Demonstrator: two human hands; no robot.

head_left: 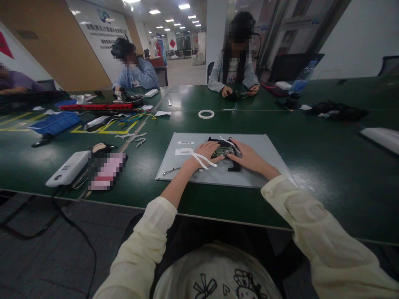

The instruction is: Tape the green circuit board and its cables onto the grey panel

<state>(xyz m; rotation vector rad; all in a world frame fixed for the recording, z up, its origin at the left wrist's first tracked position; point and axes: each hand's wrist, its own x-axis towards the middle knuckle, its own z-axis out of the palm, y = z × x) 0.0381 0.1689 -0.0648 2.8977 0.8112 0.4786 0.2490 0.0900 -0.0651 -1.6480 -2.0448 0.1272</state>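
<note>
A green circuit board (222,152) with black plastic parts lies on a flat grey panel (255,143) in front of me. My left hand (204,154) grips the board's left side, its fingers over the black far edge and its thumb at the near edge. From the right, my right hand (245,156) holds the other side between thumb and fingers. White strips (204,160) lie by my left wrist, and another crosses the board's far edge. A black bracket-like piece (234,167) sticks out below my right hand. Left of my left wrist rests a metal wrench (171,170).
A roll of white tape (206,114) lies beyond the panel. To the left are a white power bank (69,168), a pink phone-like item (107,171), a blue bin (56,123) and cables. Two people sit across the green table (327,166); another sits far left.
</note>
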